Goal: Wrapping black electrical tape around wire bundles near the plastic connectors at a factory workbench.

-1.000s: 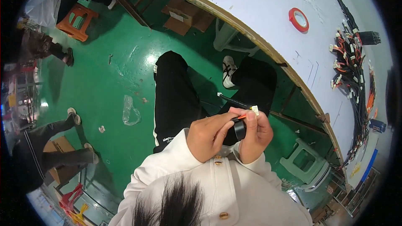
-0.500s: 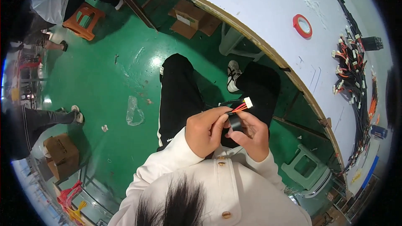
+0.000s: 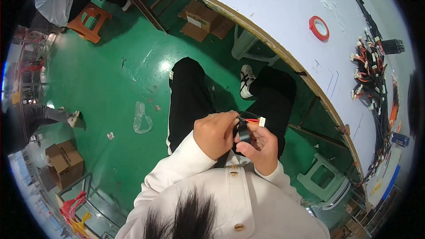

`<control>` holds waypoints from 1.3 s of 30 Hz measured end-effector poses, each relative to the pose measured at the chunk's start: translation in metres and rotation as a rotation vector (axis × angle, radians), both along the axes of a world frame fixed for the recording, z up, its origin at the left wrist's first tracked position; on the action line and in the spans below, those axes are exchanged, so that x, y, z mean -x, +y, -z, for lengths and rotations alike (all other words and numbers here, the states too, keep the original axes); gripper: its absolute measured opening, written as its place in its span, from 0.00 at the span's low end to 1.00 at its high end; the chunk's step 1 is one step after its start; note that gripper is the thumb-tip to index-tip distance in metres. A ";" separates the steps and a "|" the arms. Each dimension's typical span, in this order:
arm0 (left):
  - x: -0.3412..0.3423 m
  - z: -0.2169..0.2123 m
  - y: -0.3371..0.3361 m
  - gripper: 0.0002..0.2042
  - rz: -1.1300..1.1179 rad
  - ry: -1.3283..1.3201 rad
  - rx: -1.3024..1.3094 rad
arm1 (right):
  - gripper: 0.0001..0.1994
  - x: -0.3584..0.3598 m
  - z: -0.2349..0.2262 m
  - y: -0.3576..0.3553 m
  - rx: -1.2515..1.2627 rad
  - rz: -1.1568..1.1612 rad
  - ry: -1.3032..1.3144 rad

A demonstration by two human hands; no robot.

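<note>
While pinching wires [image 3: 252, 121] in left grip [image 3: 214, 134], clasping black tape roll [image 3: 244, 134] in right grip [image 3: 262, 148], near white plug [image 3: 262, 122].

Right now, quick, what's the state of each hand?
Left hand: closed, pinching the wires.
Right hand: curled, holding the black tape.

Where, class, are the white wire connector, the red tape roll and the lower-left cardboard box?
White wire connector [image 3: 262, 122]: head view, middle of its housing.
Red tape roll [image 3: 313, 29]: head view, left side of its red ring.
Lower-left cardboard box [image 3: 66, 163]: head view, its brown outside.
</note>
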State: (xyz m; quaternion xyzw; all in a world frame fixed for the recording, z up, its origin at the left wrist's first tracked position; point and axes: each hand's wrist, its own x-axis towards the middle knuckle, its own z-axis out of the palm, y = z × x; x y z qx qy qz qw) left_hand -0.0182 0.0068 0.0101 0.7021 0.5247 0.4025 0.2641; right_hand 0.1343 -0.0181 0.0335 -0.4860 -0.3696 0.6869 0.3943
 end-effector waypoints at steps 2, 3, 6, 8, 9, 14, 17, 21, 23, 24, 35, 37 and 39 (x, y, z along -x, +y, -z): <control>0.000 -0.002 0.000 0.09 0.001 0.021 -0.036 | 0.27 -0.001 0.000 0.000 -0.003 -0.017 -0.010; 0.000 -0.007 -0.003 0.09 0.034 0.096 -0.010 | 0.27 -0.004 0.001 0.000 -0.002 -0.017 -0.012; 0.004 -0.008 0.000 0.10 0.088 0.199 -0.023 | 0.26 -0.009 0.003 0.004 0.122 0.020 0.202; 0.006 -0.008 0.000 0.10 0.108 0.228 -0.064 | 0.20 -0.001 -0.010 0.008 0.166 0.098 0.527; 0.006 -0.007 -0.003 0.09 0.128 0.136 -0.003 | 0.15 -0.007 -0.014 0.014 0.186 -0.019 0.551; 0.012 -0.011 -0.003 0.03 0.127 -0.305 0.428 | 0.14 -0.021 0.022 0.003 -0.004 -0.499 0.078; 0.021 -0.011 0.000 0.06 0.189 -0.446 0.568 | 0.20 -0.016 0.028 0.004 -0.047 -0.216 0.043; 0.023 -0.017 -0.002 0.14 0.293 -0.677 0.842 | 0.30 -0.005 0.024 0.028 -0.147 -0.037 0.110; 0.027 -0.017 -0.002 0.14 0.328 -0.721 0.887 | 0.37 -0.007 0.015 0.041 -0.153 -0.141 0.273; 0.029 -0.018 0.001 0.15 0.369 -0.765 0.951 | 0.37 -0.011 0.015 0.047 -0.155 -0.144 0.275; 0.018 -0.027 -0.001 0.03 0.012 -0.121 0.190 | 0.22 -0.014 0.025 0.042 -0.012 -0.280 0.232; 0.015 -0.025 0.001 0.02 -0.044 -0.106 0.135 | 0.22 -0.002 0.024 0.031 -0.028 -0.192 0.264; 0.014 -0.023 0.002 0.02 -0.101 -0.092 0.080 | 0.23 0.006 0.018 0.024 -0.054 -0.077 0.260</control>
